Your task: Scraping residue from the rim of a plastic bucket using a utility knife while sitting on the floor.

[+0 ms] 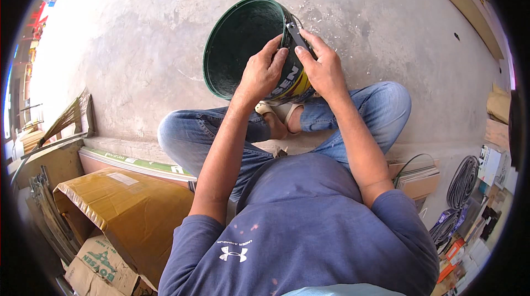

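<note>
Steadying the green bucket (243,48) rim with my left hand (265,72), my right hand (323,67) grips a dark blade (298,36); rim work looks unfinished.

Bucket (243,42): plastic, dark green inside, dull sheen with a scuffed, speckled inner wall; outer wall glossy with a yellow printed band. At the bucket's rim, a thin dark strip (298,35) looks like matt metal, pinched by the fingers (301,50) of the right hand (326,70); the left hand (262,72) lies on the rim. Floor (165,36) beneath the bucket: bare concrete, matt, rough, mottled grey with pale chips. Below the bucket, jeans (381,108): blue denim cloth, faded. Lower left of the bucket, carton (127,208): brown cardboard, matt, creased, with glossy tape.
</note>
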